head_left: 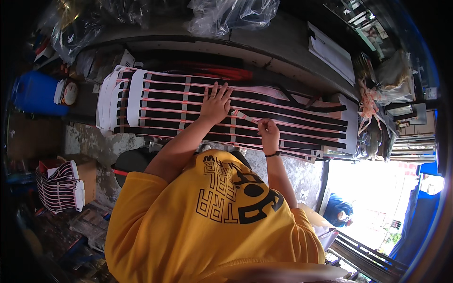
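A stack of long pale sheets with black bands and thin pinkish lines [325, 123], looking like heating film, lies lengthwise across the bench in front of me. My left hand [215, 104] rests flat on the top sheet, fingers stretched and a little apart, holding nothing. To its right, my right hand [268, 130] is closed in a pinch over the sheet's near half. From its fingertips a narrow pale strip with reddish marks [244, 116] runs left toward my left hand. Whether the strip's left end is attached to the sheet I cannot tell.
A blue container [40, 93] stands at the left. Clear plastic bags [231, 16] lie along the back, and a white board [331, 54] sits at the back right. More striped sheets [60, 187] are at the lower left. Another person [339, 210] is outside, lower right.
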Motion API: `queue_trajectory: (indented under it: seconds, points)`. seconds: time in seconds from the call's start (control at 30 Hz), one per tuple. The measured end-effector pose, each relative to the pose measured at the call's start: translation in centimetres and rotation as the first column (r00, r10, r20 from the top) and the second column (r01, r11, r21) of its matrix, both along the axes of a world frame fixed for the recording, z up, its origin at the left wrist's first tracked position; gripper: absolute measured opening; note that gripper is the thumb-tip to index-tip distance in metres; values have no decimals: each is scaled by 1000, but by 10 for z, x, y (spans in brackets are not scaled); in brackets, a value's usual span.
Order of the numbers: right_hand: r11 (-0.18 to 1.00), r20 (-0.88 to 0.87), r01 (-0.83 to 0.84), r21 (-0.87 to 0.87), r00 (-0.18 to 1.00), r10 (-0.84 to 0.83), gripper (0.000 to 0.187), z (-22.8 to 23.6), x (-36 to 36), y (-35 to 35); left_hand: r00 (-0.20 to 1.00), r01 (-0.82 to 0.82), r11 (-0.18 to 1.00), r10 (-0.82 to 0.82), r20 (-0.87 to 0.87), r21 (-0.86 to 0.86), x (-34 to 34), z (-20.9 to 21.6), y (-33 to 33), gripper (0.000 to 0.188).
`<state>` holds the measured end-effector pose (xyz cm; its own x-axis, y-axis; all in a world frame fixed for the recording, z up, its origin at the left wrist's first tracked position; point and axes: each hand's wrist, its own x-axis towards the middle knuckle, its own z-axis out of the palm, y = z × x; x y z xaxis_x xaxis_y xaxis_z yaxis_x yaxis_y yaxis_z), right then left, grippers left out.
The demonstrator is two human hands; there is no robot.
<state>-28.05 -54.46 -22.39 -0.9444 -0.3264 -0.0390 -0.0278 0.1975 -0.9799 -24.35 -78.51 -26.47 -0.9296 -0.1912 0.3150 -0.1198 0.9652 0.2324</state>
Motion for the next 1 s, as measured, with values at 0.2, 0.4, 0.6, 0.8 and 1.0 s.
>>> queue_trajectory:
  seconds: [0.2,0.4,0.6,0.8,1.0]
  points:
    - [997,119,26,-73,993,-17,8,15,27,19,998,-7,1000,5,-59,-27,-2,-8,0,51]
    - [966,236,133,-221,968,-79,10,27,33,49,999,20,1000,-21,-33,-11,-2,-4,0,51]
    - [974,216,91,-205,975,-46,9,34,35,30,995,88,996,-88,-45,-5,26,11,8,55]
    - [945,165,-14,-327,984,72,6,43,49,25,999,35,999,-34,37,-34,47,2,24,52]
    - [970,149,86,-229,988,-52,9,40,77,53,999,20,999,-19,28,-46,48,-2,25,52]
